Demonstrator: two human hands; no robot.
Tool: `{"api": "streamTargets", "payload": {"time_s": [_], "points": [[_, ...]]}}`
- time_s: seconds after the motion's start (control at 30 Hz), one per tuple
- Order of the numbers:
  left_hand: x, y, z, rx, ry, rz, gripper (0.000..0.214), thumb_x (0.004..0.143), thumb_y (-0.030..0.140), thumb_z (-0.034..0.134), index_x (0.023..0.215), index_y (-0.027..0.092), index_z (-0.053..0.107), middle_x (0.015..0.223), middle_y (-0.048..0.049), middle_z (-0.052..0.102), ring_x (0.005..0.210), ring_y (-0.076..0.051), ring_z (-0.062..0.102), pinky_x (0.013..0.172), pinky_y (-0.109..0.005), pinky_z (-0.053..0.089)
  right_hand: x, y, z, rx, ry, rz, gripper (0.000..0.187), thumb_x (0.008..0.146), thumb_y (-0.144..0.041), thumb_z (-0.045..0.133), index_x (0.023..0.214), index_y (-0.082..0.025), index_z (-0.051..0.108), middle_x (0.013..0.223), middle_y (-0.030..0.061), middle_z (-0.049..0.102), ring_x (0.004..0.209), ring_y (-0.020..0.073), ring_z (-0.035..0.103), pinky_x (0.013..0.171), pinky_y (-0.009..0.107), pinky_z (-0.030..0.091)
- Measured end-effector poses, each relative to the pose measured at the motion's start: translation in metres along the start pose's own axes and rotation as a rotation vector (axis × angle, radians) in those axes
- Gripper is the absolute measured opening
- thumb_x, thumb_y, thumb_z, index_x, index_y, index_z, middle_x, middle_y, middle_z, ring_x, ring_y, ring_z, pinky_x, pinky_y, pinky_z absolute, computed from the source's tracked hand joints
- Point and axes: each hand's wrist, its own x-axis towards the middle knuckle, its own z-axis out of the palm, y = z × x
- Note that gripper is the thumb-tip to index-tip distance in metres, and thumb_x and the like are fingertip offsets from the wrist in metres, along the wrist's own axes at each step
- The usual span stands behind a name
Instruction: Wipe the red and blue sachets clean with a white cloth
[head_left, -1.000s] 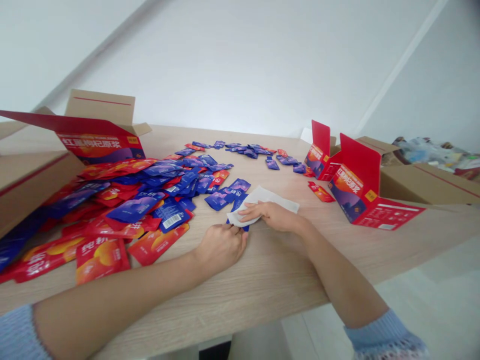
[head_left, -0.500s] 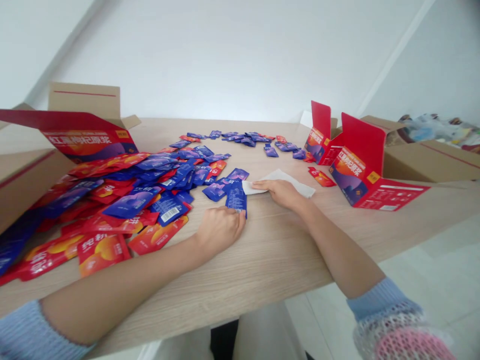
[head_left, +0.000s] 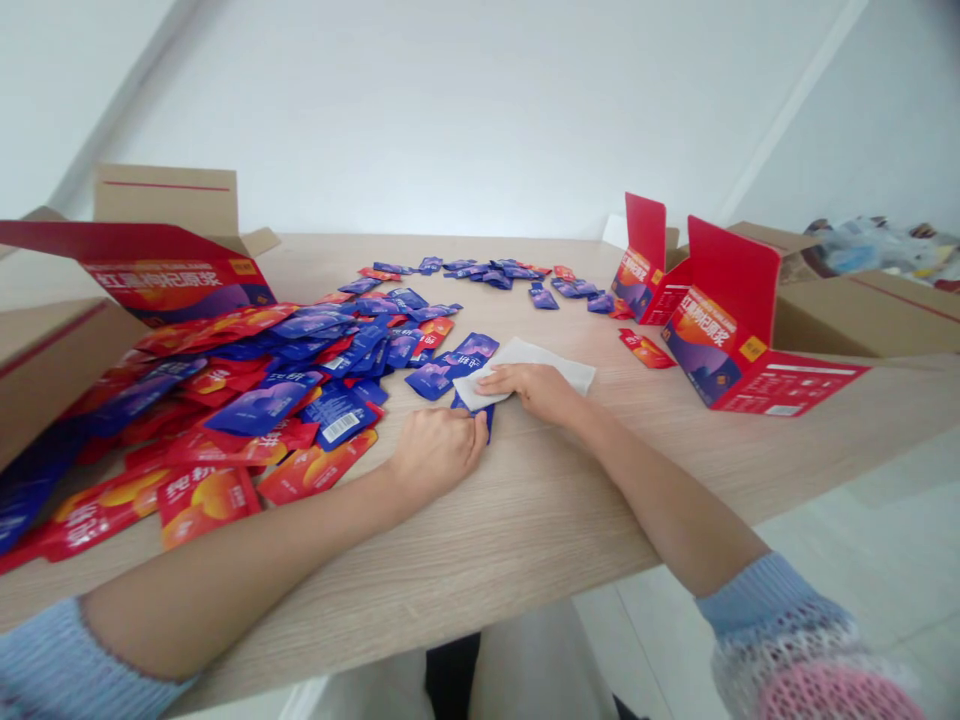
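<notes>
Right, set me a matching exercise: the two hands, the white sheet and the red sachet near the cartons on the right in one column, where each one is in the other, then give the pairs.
Things:
1. Right hand
2. Left hand
3. White sheet
4. Red sachet

Places:
A. Touching a blue sachet
B. On the table beside an open red carton
C. Resting on the white sheet
D. Lying partly over the blue sachet

Pairs: 1-C, 2-A, 3-D, 4-B
</notes>
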Motion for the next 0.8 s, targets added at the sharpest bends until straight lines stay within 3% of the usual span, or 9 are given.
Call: {"api": "streamTargets", "payload": {"time_s": [0.17,0.3,0.43,0.53,0.7,0.8], "points": [[0.000,-0.004,0.004,0.009,0.030,0.032,0.054,0.097,0.032,0.024,0.068,0.014,0.066,0.068,-0.0072,0.068,0.058,-0.017,0.060,0.049,-0.027,0.034,0.000,0.017,-0.001,-0.073,0.038,0.169,0.064,0.081,0.001,0.038,0.127,-0.040,0.055,0.132,-0.0117,0.053,0.125,0.0128,0.047,0.103,0.030,0.039],[-0.005,-0.006,0.010,0.034,0.101,0.114,0.051,0.097,0.030,0.028,0.065,0.014,0.065,0.062,-0.0063,0.064,0.058,-0.015,0.058,0.049,-0.027,0.033,-0.006,0.015,-0.005,-0.044,0.086,0.227,0.056,0.087,-0.008,0.041,0.131,-0.040,0.050,0.134,-0.0104,0.052,0.124,0.0154,0.049,0.102,0.031,0.041],[-0.009,-0.006,0.013,0.034,0.137,0.197,0.052,0.096,0.028,0.028,0.061,0.015,0.064,0.061,-0.0065,0.062,0.056,-0.014,0.056,0.049,-0.027,0.035,-0.008,-0.001,-0.010,0.048,0.137,0.141,0.046,0.095,-0.023,0.039,0.139,-0.036,0.042,0.139,-0.0062,0.048,0.127,0.0173,0.046,0.104,0.032,0.038],[-0.010,-0.005,0.014,0.015,0.110,0.180,0.052,0.097,0.028,0.027,0.063,0.014,0.065,0.062,-0.0075,0.063,0.055,-0.014,0.057,0.049,-0.026,0.037,-0.004,-0.014,-0.004,0.079,0.100,0.076,0.043,0.097,-0.029,0.035,0.139,-0.035,0.041,0.144,-0.0048,0.042,0.135,0.0185,0.035,0.108,0.035,0.034],[-0.013,0.007,0.012,0.017,-0.007,0.113,0.050,0.097,0.029,0.025,0.076,0.011,0.067,0.072,-0.0113,0.067,0.061,-0.018,0.062,0.051,-0.027,0.042,0.004,-0.023,0.014,0.062,-0.059,-0.071,0.056,0.085,-0.004,0.039,0.129,-0.034,0.054,0.143,-0.0061,0.043,0.143,0.0194,0.012,0.114,0.045,0.021],[-0.017,0.016,0.009,0.025,-0.063,0.104,0.049,0.097,0.029,0.026,0.080,0.011,0.068,0.074,-0.0136,0.068,0.064,-0.022,0.064,0.052,-0.029,0.045,0.003,-0.021,0.010,0.125,-0.153,-0.130,0.071,0.071,0.006,0.037,0.126,-0.035,0.057,0.138,-0.0080,0.049,0.142,0.0179,0.016,0.114,0.047,0.018]]}}
